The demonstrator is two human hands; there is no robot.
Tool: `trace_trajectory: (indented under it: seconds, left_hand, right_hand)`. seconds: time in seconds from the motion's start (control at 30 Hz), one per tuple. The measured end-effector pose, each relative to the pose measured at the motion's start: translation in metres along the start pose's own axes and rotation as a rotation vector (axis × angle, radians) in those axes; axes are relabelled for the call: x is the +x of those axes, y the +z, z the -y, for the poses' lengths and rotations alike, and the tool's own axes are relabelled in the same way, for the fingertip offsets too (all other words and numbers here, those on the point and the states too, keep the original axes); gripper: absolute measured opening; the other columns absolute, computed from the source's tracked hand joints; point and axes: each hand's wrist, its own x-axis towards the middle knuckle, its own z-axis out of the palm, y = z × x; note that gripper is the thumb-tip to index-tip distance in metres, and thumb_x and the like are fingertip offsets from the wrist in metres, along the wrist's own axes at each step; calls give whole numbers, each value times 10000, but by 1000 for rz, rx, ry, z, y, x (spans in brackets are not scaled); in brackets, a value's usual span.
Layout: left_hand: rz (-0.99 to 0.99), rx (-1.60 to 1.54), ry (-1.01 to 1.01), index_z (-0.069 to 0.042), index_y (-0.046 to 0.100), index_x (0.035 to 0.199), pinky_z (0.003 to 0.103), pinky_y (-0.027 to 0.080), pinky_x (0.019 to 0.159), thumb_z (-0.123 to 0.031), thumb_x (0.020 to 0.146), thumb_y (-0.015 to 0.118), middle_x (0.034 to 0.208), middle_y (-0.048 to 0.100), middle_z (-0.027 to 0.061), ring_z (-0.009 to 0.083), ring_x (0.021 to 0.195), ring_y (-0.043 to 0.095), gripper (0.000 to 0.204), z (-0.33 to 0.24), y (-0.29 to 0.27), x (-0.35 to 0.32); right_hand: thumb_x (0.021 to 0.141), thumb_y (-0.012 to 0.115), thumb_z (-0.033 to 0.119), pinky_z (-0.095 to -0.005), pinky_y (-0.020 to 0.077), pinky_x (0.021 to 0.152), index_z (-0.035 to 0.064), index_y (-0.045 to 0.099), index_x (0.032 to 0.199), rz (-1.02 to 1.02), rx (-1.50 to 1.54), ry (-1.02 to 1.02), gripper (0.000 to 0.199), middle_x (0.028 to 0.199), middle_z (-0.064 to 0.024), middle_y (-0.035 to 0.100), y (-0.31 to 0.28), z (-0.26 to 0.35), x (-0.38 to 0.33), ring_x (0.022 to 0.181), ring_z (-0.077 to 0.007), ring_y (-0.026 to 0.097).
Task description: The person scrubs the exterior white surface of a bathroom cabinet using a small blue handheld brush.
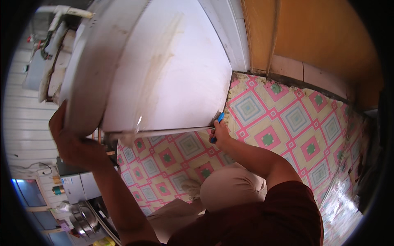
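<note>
Floor: a sheet of shiny pink, cream and pale-blue covering (269, 139) printed with diamonds and squares; ragged, dirty edge along the far side, strong glare at lower right. Standing on it, a large white box-shaped appliance (184, 69), its broad flat face streaked with a yellow-brown stain. Beyond, at upper right, an orange-brown wooden panel (324, 33) above a row of pale pink tiles (287, 67). At left, a wall of white horizontal slats (28, 110). Lower left, a round silver metal pot (84, 221); upper left, a white plastic pipe (61, 11). Person's bent knee in beige trousers (232, 186) above the floor. Left hand (78, 149) touches the appliance's rounded left edge; its fingers are partly hidden, so cannot tell whether they are clamped. Right hand (221, 134): fingers closed around a slim bright-blue tool (221, 117), located at the appliance's lower right corner, near the floor covering; its working end is too small to make out.
</note>
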Motion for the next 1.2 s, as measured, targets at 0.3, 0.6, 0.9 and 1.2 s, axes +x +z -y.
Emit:
trace_trajectory:
  seconds: [0.3,0.6,0.9,1.2]
  left_hand:
    - [-17,-70,216,-95,641,939,370,351,862,-183,787,559,942,626,43,235,899,541,194,-3,-10,16]
    - [5,-74,165,-117,643,935,392,344,841,-272,779,622,927,610,26,238,901,515,221,-8,-27,17]
    - [18,17,-2,-71,573,1156,528,228,1035,-370,828,597,1220,520,145,329,1219,391,444,-20,-50,5]
    - [268,-869,-600,-30,569,1129,318,451,802,-200,909,523,961,638,89,188,912,586,282,-73,-95,-185]
  right_hand:
    - [951,457,311,-302,377,471,214,380,891,109,39,-84,137,647,7,378,65,17,-99,521,-125,389]
    - [952,461,227,-309,382,492,173,384,829,249,23,-264,155,634,15,387,134,30,-233,526,-127,401]
    - [928,487,195,-303,392,506,179,418,915,571,-177,-389,72,693,14,440,129,61,-268,561,-116,437]
    - [929,533,216,-198,312,403,79,312,1409,563,-670,-1263,546,612,36,405,99,35,-336,473,-36,374]
